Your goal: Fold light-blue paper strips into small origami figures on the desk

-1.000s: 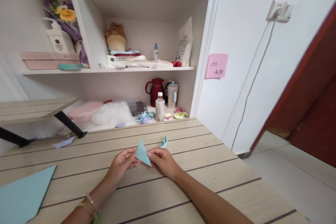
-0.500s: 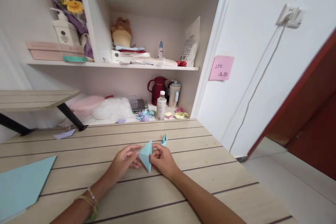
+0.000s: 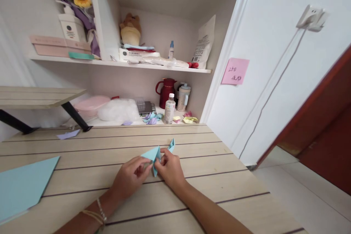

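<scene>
A piece of light blue folded paper (image 3: 152, 153) is held just above the wooden table, between my two hands. My right hand (image 3: 170, 167) pinches its right side between thumb and fingers. At the paper's lower left, my left hand (image 3: 132, 174) has thumb and fingertips closed on an edge. One pointed flap sticks out to the left over the left fingers, and a narrow tip hangs down between the hands. Just behind my right hand lies a small light blue folded paper piece (image 3: 172, 144), partly hidden by the fingers.
Flat light blue sheets (image 3: 24, 184) lie at the table's left. A lilac paper piece (image 3: 68, 134) sits near the black riser leg (image 3: 75, 116). Along the back shelf stand a bottle (image 3: 169, 109), a red jug (image 3: 166, 93), and several coloured folded papers (image 3: 153, 118).
My left hand has come in closer, its fingers now pinching the paper's lower edge. The paper has turned, with a flap now spread out leftward. The view has shifted slightly.
</scene>
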A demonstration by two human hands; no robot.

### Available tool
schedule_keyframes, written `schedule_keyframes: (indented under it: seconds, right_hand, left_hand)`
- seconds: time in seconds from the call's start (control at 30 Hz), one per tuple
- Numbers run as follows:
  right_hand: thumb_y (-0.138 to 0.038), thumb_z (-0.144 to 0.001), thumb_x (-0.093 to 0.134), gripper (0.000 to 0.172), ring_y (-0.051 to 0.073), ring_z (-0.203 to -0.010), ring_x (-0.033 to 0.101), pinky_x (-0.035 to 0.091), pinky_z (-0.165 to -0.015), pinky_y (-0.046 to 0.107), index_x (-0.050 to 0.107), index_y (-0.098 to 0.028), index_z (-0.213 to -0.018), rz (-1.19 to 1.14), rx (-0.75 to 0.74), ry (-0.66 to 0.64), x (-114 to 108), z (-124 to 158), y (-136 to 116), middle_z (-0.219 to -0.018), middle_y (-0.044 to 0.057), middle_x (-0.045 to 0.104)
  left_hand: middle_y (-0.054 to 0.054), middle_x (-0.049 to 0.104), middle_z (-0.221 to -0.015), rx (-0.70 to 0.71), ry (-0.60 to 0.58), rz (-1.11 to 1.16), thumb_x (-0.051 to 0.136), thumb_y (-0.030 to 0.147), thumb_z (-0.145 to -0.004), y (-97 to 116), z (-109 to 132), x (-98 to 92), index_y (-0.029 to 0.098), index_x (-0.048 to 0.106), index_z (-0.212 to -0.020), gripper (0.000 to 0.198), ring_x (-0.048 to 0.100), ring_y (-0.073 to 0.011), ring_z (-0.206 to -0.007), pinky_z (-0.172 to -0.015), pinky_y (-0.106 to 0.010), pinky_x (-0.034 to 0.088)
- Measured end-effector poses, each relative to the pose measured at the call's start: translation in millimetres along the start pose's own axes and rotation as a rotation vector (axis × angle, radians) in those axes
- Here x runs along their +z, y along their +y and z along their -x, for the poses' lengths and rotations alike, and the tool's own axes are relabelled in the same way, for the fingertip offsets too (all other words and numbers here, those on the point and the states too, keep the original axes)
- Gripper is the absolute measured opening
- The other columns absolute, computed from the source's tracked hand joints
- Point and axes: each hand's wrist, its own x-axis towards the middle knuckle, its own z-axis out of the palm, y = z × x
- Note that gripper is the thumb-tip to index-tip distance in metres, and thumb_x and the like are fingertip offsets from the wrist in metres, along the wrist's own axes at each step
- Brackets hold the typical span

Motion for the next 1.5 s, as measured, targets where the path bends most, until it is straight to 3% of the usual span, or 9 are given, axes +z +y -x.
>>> schedule_keyframes:
  seconds: [0.23,0.47,0.63,0.87,1.03,1.17,1.3,1.37,1.5]
  right_hand:
    - [-0.02,-0.071,0.054,0.023,0.012,-0.048,0.051,0.038,-0.049,0.02,0.06,-0.02,-0.093,0.096,-0.087,-0.017,1.1,4.8,-1.0,-0.053,-0.003,0.055]
    - [-0.024,-0.076,0.053,0.026,0.013,-0.05,0.054,0.04,-0.051,0.02,0.058,-0.023,-0.101,0.139,-0.16,-0.062,1.9,7.7,-2.2,-0.058,-0.001,0.059]
    - [-0.027,-0.078,0.052,0.028,0.013,-0.054,0.055,0.04,-0.053,0.021,0.057,-0.023,-0.105,0.106,-0.22,-0.114,0.9,8.6,-5.1,-0.062,0.0,0.06]
    - [-0.037,-0.079,0.052,0.025,0.014,-0.05,0.055,0.046,-0.051,0.025,0.062,-0.019,-0.093,-0.313,-0.036,-0.112,0.9,0.9,-1.9,-0.059,0.001,0.061]
    - [-0.042,-0.069,0.063,0.03,0.018,-0.06,0.061,0.051,-0.062,0.032,0.063,-0.017,-0.086,-0.678,0.123,-0.178,-1.5,-5.2,2.7,-0.064,0.003,0.063]
    - [-0.042,-0.067,0.064,0.03,0.017,-0.062,0.06,0.049,-0.063,0.03,0.064,-0.017,-0.082,-0.692,0.137,-0.241,-5.8,-6.3,3.1,-0.064,0.002,0.061]
    - [-0.036,-0.064,0.068,0.024,0.008,-0.045,0.043,0.036,-0.044,0.019,0.061,-0.016,-0.075,-0.538,0.144,-0.244,-3.9,-5.8,4.7,-0.049,-0.005,0.048]
    - [-0.03,-0.062,0.069,0.022,0.006,-0.042,0.036,0.03,-0.041,0.017,0.058,-0.016,-0.076,-0.505,0.139,-0.248,-1.8,-5.6,6.0,-0.048,-0.008,0.041]
    - [-0.025,-0.062,0.069,0.032,0.006,-0.048,0.04,0.032,-0.044,0.017,0.052,-0.019,-0.088,-0.575,0.105,-0.306,-1.0,-4.9,6.1,-0.061,-0.006,0.05]
  left_hand:
    - [0.004,0.05,-0.053,-0.084,0.103,-0.084,0.062,0.028,-0.068,-6.2,-0.2,3.0,0.022,0.055,-0.063,0.011,0.046,-0.0113,-0.044,-0.046,-0.02,0.038]
    - [-0.001,0.066,-0.072,-0.215,0.101,0.107,0.062,0.024,-0.066,-5.2,-2.4,5.0,0.023,0.063,-0.084,0.019,0.061,-0.0169,-0.06,-0.06,-0.023,0.048]
    - [0.0,0.068,-0.068,-0.25,0.06,0.182,0.059,0.018,-0.066,-4.2,-5.5,4.4,0.022,0.066,-0.08,0.016,0.063,-0.0175,-0.06,-0.059,-0.024,0.05]
    - [-0.004,0.071,-0.068,-0.438,0.01,0.541,0.065,0.029,-0.065,-9.7,-11.0,2.1,0.015,0.067,-0.091,0.03,0.065,-0.0208,-0.064,-0.059,-0.028,0.053]
    - [-0.007,0.072,-0.075,-0.463,-0.016,0.655,0.066,0.027,-0.064,-15.0,-12.4,-4.3,0.013,0.068,-0.089,0.03,0.065,-0.0199,-0.062,-0.064,-0.031,0.053]
    - [-0.007,0.072,-0.078,-0.434,-0.059,0.68,0.063,0.031,-0.068,-18.3,-12.4,-6.2,0.013,0.069,-0.084,0.025,0.066,-0.0213,-0.068,-0.067,-0.032,0.053]
    - [-0.004,0.068,-0.064,-0.455,-0.025,0.555,0.069,0.03,-0.062,-21.6,-12.9,-0.9,0.014,0.065,-0.069,0.018,0.063,-0.0171,-0.059,-0.056,-0.024,0.05]
    - [-0.002,0.066,-0.062,-0.442,-0.041,0.556,0.072,0.027,-0.059,-23.3,-13.0,1.5,0.015,0.063,-0.077,0.024,0.062,-0.0154,-0.057,-0.054,-0.023,0.048]
    - [-0.001,0.066,-0.065,-0.437,-0.077,0.59,0.07,0.027,-0.062,-25.4,-13.1,2.1,0.016,0.059,-0.096,0.038,0.061,-0.0142,-0.057,-0.056,-0.023,0.047]
